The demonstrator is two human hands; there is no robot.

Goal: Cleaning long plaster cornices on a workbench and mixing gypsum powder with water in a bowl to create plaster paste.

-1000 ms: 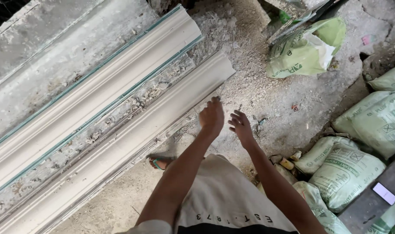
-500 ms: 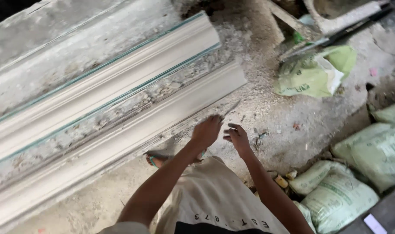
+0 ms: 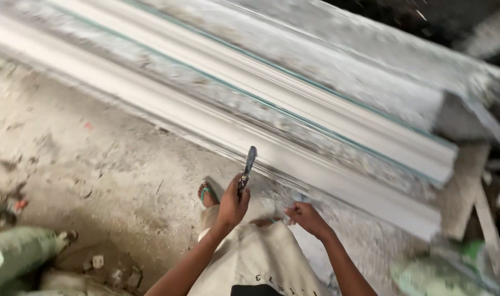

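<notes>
- Head view: long white plaster mouldings (image 3: pixel 327 118) lie side by side, running from upper left to lower right, on a rough bench with teal edging; the frame is motion-blurred.
- The dusty floor (image 3: pixel 96 175) below them carries scattered rubble and pale sacks (image 3: pixel 20 252) at lower left.
- The step in hand looks like trimming the nearest moulding's lower edge; a next move would call for laying the blade flat against that edge.
- The left hand (image 3: pixel 233 204) is raised, wrist bent, fingers closed round a narrow blade tool (image 3: pixel 248 164) that points up, just beside the moulding.
- The right hand (image 3: pixel 307 216) is low, loosely curled; whether it grips anything I cannot tell.
</notes>
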